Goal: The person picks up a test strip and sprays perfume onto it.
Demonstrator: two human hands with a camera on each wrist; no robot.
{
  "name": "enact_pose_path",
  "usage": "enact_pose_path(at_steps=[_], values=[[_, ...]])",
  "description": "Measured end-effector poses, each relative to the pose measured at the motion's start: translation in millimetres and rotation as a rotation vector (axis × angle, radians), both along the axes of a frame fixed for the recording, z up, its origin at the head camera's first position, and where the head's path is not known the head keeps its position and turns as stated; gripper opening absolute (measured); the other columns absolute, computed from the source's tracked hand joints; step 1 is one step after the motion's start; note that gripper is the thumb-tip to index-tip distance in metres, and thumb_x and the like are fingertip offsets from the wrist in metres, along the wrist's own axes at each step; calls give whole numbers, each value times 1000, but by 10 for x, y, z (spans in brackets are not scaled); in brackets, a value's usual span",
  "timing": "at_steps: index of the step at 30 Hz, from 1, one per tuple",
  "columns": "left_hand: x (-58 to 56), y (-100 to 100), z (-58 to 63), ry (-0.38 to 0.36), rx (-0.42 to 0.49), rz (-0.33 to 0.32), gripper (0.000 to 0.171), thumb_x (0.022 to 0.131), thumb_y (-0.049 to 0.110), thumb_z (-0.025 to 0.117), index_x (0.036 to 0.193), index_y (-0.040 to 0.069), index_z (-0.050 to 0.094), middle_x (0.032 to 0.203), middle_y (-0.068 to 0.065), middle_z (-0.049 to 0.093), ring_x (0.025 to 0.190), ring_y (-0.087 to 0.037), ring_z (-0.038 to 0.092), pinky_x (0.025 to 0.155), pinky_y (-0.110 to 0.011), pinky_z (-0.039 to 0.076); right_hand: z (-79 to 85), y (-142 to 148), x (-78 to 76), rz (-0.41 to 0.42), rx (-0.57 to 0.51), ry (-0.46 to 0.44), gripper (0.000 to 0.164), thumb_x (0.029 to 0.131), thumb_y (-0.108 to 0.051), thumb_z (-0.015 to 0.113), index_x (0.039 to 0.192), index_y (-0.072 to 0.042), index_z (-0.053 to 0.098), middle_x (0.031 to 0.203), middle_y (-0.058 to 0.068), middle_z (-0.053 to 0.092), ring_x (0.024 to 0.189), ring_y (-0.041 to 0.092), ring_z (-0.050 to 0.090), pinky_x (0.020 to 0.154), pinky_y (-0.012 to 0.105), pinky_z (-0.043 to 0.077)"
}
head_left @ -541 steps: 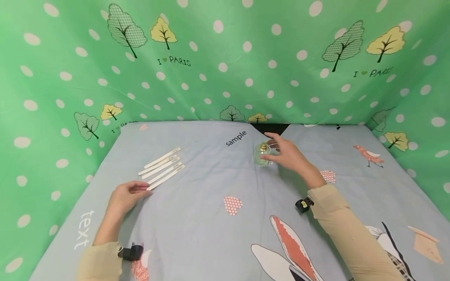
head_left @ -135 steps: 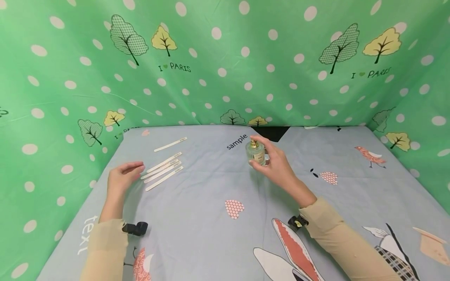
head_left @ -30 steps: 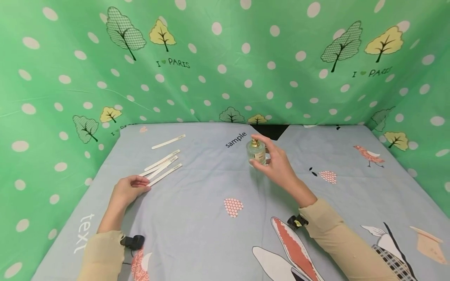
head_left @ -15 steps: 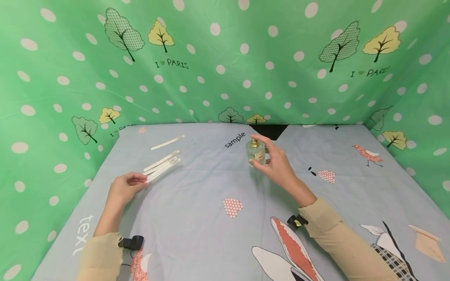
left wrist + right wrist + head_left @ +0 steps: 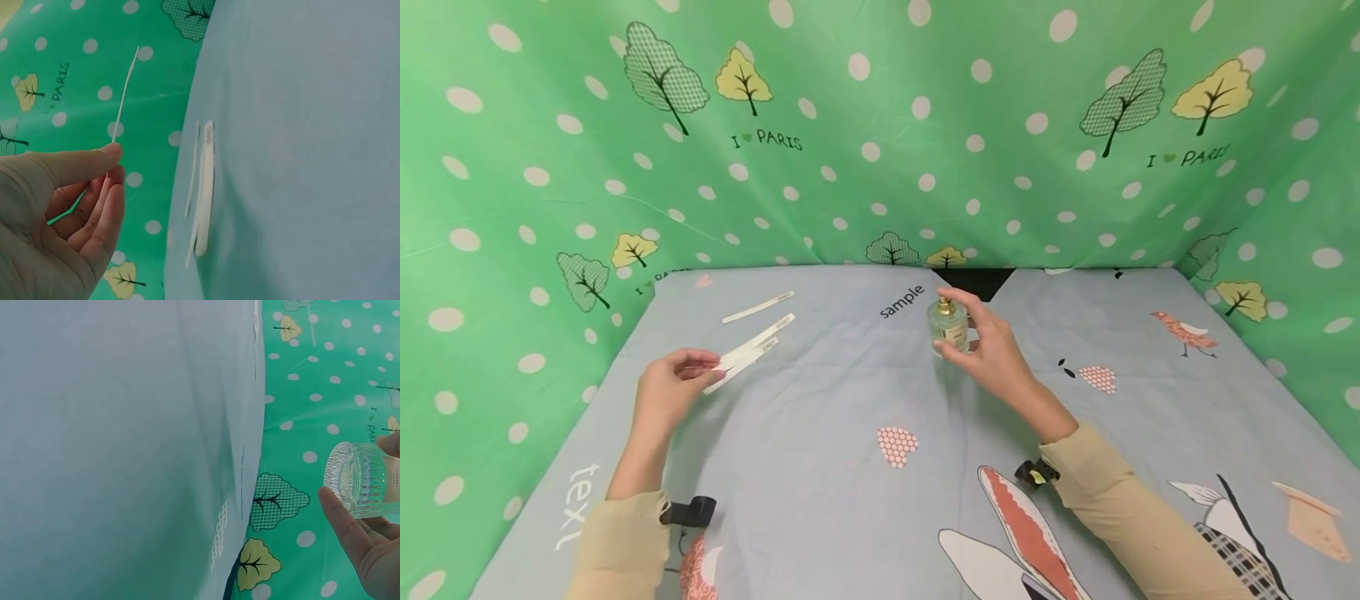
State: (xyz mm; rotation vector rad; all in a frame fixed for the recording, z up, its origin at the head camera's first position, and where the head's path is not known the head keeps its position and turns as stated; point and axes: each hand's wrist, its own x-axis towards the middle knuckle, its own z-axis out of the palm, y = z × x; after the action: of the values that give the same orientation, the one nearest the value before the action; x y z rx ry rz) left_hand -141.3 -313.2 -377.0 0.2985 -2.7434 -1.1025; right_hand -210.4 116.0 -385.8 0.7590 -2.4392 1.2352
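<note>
While the green dotted curtain rose behind everything, the cloth-covered bench spread before me, and its creases were what I trusted least: a base set on a fold could rock. My right grip was curled around the glass bottle, one fingertip at its top, the thumb low on its side. It was roughly upright, its base lifted off the cloth. Smooth glass pinched mostly top and bottom could twist or slide if my pressure slackened. Pushing too hard on the gold top, which I took for a pump, might set off an unwanted spray.

My left grip was nearly closed, thumb and fingertips pinching one end of a white strip in the air. Held only there, something so thin could bend or swing if it brushed anything. Its edge faced me, so I could not tell whether another lay flat against it; if so, that one could drop loose. Near it on the cloth lay overlapping strips, which a low knuckle could scatter, and a lone strip farther off. The printed mark was too small to read, so mixing them up seemed easy.
</note>
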Motion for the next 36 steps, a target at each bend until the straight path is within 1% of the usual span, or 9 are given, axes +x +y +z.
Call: enact_pose_path(at_steps=[8,12,17,24,30,36], values=[[-63,140,120,74,2,22,29,89,20,77,111,3,72,108,-19,74,72,21,52,66,-5,46,-14,9,-7,-2,11,17,73,85,-10,78,147,-23,42,131,15,61,100,35,67,52,25,53],[-93,199,178,93,12,26,28,89,20,76,111,4,72,109,-19,74,73,20,53,67,-4,47,-12,10,3,-2,14,22,72,85,-10,78,147,-22,42,131,15,61,100,35,68,52,25,53],[-121,280,230,107,49,20,26,89,18,76,111,4,71,110,-19,73,74,18,56,70,-3,49,-8,10,9,-1,18,19,72,85,-10,78,147,-23,42,132,15,61,101,35,68,53,25,54],[-138,388,297,126,97,14,27,89,16,76,111,1,71,110,-20,73,75,17,57,71,-2,49,8,12,15,1,22,17,72,86,-11,78,147,-24,42,131,14,61,100,34,67,52,26,53],[-159,479,317,164,139,3,27,87,12,77,110,-1,71,109,-21,72,76,15,59,74,-3,50,25,14,25,6,13,13,72,85,-10,78,146,-23,42,133,15,60,102,36,68,53,25,54],[-191,549,319,185,135,-14,25,87,10,77,109,-1,71,108,-20,72,77,14,59,74,-3,50,34,23,41,2,13,13,72,85,-10,78,146,-22,43,133,14,60,102,35,68,52,26,53]])
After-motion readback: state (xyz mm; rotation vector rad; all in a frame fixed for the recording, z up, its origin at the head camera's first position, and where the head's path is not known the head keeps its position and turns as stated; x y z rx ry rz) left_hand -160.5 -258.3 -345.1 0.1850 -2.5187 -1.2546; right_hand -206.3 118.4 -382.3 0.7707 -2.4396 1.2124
